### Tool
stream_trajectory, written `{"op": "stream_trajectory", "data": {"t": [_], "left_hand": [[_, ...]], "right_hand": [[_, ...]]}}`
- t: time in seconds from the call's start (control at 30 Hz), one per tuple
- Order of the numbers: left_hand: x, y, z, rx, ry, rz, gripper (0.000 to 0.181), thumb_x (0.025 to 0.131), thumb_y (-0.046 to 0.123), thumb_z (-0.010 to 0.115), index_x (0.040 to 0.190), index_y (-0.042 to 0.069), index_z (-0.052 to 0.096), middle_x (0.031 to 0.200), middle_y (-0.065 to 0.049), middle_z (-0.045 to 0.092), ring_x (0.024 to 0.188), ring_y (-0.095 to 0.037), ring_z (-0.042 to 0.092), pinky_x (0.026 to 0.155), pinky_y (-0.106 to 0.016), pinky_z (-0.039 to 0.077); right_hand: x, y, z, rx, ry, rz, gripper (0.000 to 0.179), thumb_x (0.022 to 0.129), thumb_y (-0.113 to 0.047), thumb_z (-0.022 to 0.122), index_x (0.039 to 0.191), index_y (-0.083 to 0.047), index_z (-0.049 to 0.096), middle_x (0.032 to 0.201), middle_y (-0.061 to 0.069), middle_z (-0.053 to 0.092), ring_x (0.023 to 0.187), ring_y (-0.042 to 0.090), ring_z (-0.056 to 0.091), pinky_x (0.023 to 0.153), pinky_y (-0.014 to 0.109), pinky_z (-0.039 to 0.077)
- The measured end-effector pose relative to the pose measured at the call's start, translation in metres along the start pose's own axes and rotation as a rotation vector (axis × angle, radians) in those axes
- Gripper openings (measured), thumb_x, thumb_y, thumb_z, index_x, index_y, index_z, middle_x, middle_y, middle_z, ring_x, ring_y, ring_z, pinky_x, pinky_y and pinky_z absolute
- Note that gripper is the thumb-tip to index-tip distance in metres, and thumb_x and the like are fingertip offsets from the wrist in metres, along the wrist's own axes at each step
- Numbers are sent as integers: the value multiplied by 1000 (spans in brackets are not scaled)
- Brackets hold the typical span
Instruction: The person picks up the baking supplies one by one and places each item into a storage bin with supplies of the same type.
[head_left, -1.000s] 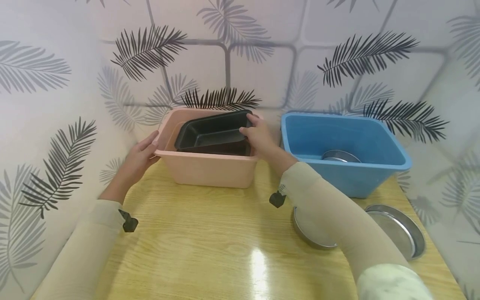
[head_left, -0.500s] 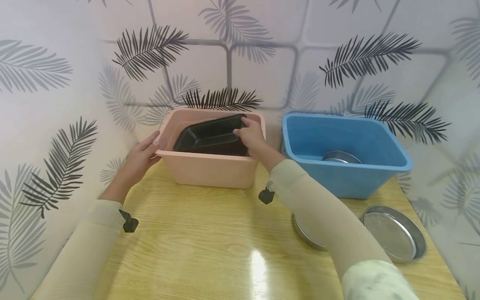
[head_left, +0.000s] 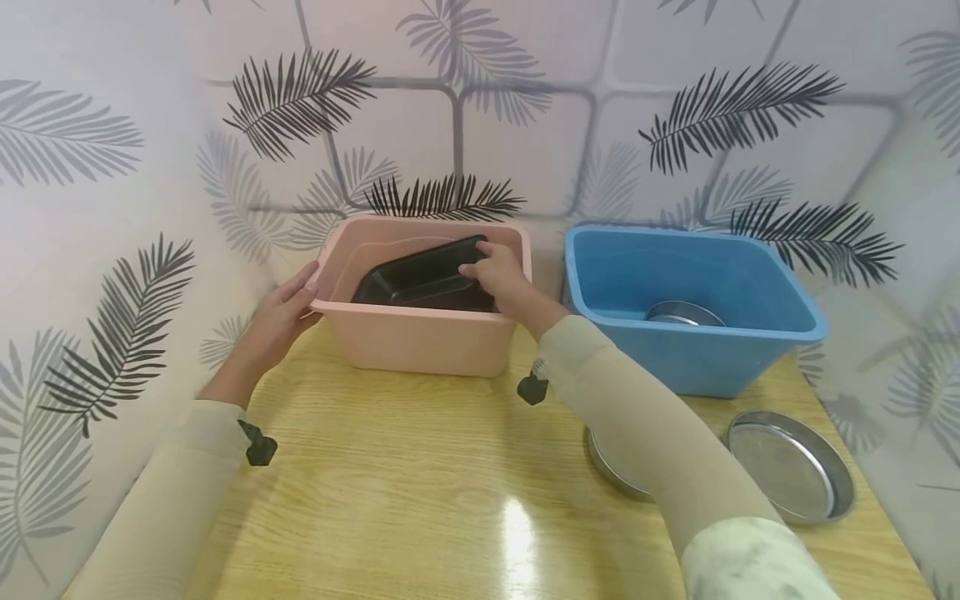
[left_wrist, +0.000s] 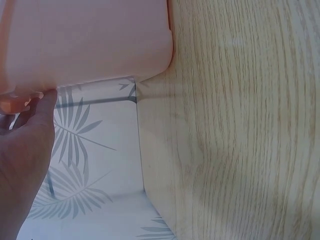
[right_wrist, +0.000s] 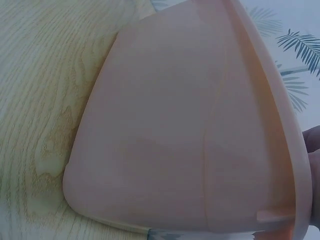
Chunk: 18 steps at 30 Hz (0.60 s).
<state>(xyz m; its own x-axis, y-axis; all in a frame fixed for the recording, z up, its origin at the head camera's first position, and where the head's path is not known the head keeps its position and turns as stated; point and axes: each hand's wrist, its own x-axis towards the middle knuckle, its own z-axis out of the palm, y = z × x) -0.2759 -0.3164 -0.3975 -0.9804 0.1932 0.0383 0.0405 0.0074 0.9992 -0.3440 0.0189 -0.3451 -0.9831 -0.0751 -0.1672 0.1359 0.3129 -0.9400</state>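
A pink plastic bin (head_left: 420,340) stands on the table, left of centre. My left hand (head_left: 276,321) holds its left rim; in the left wrist view that hand (left_wrist: 25,155) has its fingers at the rim, partly cut off by the frame. Inside the bin a black loaf pan (head_left: 420,271) lies tilted, right end higher. My right hand (head_left: 504,277) reaches over the bin's right side and pinches the pan's right end between thumb and fingers. The front wall hides the pan's lower part. In the right wrist view the bin's wall (right_wrist: 150,120) covers most of the picture.
To the right stands a blue bin (head_left: 690,360) with a round metal pan (head_left: 682,313) in it. Another round metal pan (head_left: 787,467) lies near the table's right edge. A further one (head_left: 611,468) is partly hidden under my right sleeve. A patterned wall (head_left: 525,150) rises behind.
The black loaf pan has sunk deeper into the pink bin, its right end coming down and left with my right hand. My left hand has stayed on the rim.
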Motion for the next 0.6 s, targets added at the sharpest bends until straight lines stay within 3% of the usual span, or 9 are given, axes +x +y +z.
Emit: {"op": "stream_trajectory", "data": {"t": [0.1, 0.37, 0.6], "left_hand": [[0, 0, 0, -4, 2, -6, 66, 109, 33, 43, 163, 18, 10, 169, -16, 8, 153, -35, 19, 115, -25, 37], [2, 0, 0, 0, -8, -6, 67, 109, 35, 43, 163, 18, 8, 170, -14, 6, 154, -33, 16, 123, -41, 23], [2, 0, -1, 0, -4, -3, 65, 109, 33, 42, 163, 17, 8, 170, -14, 6, 154, -32, 16, 123, -40, 25]], "right_hand": [[1, 1, -1, -2, 6, -5, 65, 97, -10, 66, 156, -9, 37, 162, 8, 37, 147, 27, 38, 121, 41, 34], [1, 1, -11, 62, 39, -83, 62, 96, -9, 68, 152, -5, 43, 158, 13, 42, 145, 28, 42, 119, 40, 36], [-4, -6, -17, 73, 58, -175, 62, 93, -8, 71, 149, -1, 46, 154, 19, 45, 143, 32, 44, 117, 39, 39]]}}
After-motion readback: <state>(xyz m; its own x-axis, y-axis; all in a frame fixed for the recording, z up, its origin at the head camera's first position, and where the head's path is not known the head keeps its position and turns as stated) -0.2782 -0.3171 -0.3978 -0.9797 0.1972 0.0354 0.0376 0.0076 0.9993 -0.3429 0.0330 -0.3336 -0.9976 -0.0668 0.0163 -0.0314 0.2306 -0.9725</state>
